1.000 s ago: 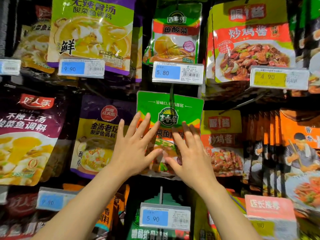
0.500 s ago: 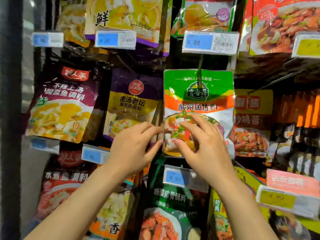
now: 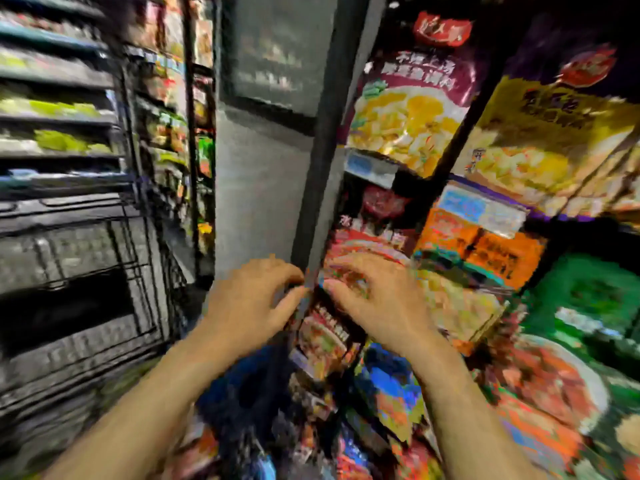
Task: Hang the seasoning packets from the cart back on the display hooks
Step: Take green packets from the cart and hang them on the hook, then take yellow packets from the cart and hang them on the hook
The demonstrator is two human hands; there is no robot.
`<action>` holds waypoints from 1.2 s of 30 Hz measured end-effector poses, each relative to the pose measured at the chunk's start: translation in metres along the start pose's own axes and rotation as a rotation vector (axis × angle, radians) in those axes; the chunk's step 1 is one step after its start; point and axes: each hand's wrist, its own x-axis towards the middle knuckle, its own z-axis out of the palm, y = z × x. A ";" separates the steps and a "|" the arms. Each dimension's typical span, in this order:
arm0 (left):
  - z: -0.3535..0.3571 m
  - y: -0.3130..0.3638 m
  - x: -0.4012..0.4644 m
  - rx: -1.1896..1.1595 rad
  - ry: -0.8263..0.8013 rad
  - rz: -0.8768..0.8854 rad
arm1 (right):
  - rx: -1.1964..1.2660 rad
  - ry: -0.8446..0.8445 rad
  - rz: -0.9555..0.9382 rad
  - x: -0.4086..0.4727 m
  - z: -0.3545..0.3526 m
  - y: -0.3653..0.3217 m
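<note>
The view is heavily motion-blurred. My left hand (image 3: 251,301) and my right hand (image 3: 379,299) hover side by side in front of the left end of the display, fingers loosely bent and nothing in either. Behind my right hand hang reddish seasoning packets (image 3: 367,237). Above them on the hooks are a purple packet with a yellow dish (image 3: 408,109) and a purple-and-yellow packet (image 3: 540,150). The black wire cart (image 3: 86,271) stands at the left; its contents are not visible.
A grey upright post (image 3: 311,168) marks the display's left edge. A green packet with a red dish (image 3: 585,299) hangs at the lower right. Blurred shelves of goods (image 3: 59,109) run behind the cart, and more packets (image 3: 381,393) hang below my hands.
Both hands have come off the green packet, which stays hanging out of view. The view has swung left and down, bringing the cart into sight.
</note>
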 end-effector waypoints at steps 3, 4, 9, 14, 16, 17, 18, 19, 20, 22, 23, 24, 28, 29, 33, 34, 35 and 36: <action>-0.013 -0.056 -0.075 0.019 -0.045 -0.251 | 0.114 -0.174 -0.024 0.004 0.070 -0.040; -0.020 -0.069 -0.101 0.046 -0.037 -0.315 | 0.150 -0.249 -0.024 0.002 0.092 -0.052; -0.035 -0.115 -0.239 0.015 -0.019 -0.790 | 0.246 -0.764 -0.069 -0.015 0.194 -0.097; -0.026 -0.123 -0.332 0.243 -0.073 -0.924 | 0.240 -1.219 0.009 -0.048 0.291 -0.117; -0.019 -0.125 -0.353 0.296 -0.093 -0.988 | 0.192 -1.325 -0.007 -0.061 0.326 -0.120; -0.016 -0.127 -0.359 0.334 -0.108 -1.023 | 0.185 -1.375 -0.004 -0.066 0.342 -0.121; -0.012 -0.132 -0.364 0.367 -0.122 -1.046 | 0.199 -1.415 0.014 -0.071 0.357 -0.121; -0.009 -0.138 -0.366 0.400 -0.136 -1.054 | 0.225 -1.448 0.033 -0.075 0.371 -0.118; -0.006 -0.147 -0.366 0.429 -0.154 -1.060 | 0.254 -1.472 0.061 -0.078 0.385 -0.114; -0.002 -0.168 -0.366 0.506 -0.174 -1.073 | 0.266 -1.473 0.094 -0.081 0.411 -0.106; 0.000 -0.178 -0.366 0.544 -0.178 -1.084 | 0.243 -1.463 0.099 -0.082 0.423 -0.101; 0.003 -0.185 -0.366 0.572 -0.192 -1.094 | 0.215 -1.462 0.108 -0.083 0.434 -0.097; 0.010 -0.187 -0.368 0.641 -0.177 -1.109 | 0.147 -1.466 0.069 -0.087 0.486 -0.088; 0.010 -0.187 -0.367 0.642 -0.128 -1.140 | 0.096 -1.462 0.032 -0.089 0.500 -0.090; 0.008 -0.191 -0.367 0.575 -0.022 -1.243 | -0.077 -1.357 -0.239 -0.106 0.559 -0.112; 0.009 -0.192 -0.367 0.565 -0.015 -1.256 | -0.095 -1.305 -0.292 -0.111 0.574 -0.119; 0.009 -0.192 -0.367 0.558 -0.012 -1.264 | -0.102 -1.273 -0.320 -0.114 0.586 -0.128; 0.009 -0.192 -0.367 0.557 -0.009 -1.260 | -0.099 -1.263 -0.335 -0.117 0.597 -0.136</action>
